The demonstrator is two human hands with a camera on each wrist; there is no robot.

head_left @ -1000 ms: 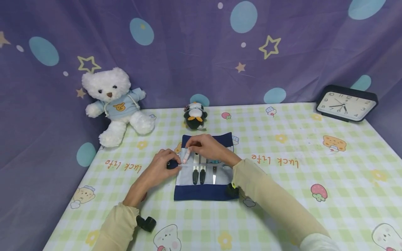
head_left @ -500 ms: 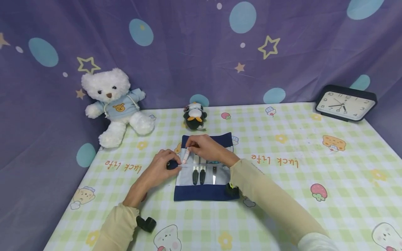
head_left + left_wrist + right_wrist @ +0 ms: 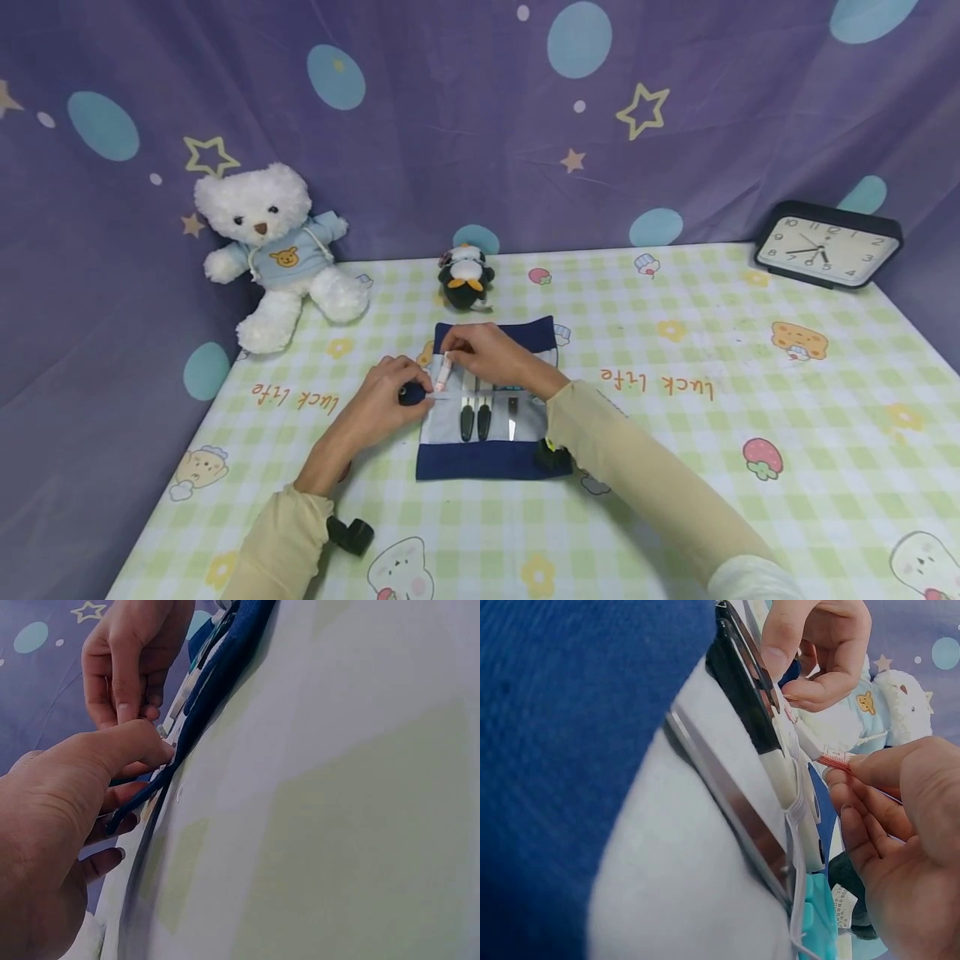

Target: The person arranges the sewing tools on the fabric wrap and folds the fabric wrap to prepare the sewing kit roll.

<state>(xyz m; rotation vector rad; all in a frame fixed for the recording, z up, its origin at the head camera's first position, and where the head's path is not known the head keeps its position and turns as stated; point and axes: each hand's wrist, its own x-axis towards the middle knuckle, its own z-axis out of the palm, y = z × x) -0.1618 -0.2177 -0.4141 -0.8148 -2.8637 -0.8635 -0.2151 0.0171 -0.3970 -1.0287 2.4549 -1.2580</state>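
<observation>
Head view — a slim pink-and-white stick (image 3: 444,373) tilts over the left side of a blue-and-white cloth pouch (image 3: 487,461) on the table (image 3: 652,525).
The right hand (image 3: 491,354) pinches the stick; the left hand (image 3: 381,402) pinches the pouch's left edge — two black-handled tools (image 3: 467,422) lie on the pouch.
</observation>
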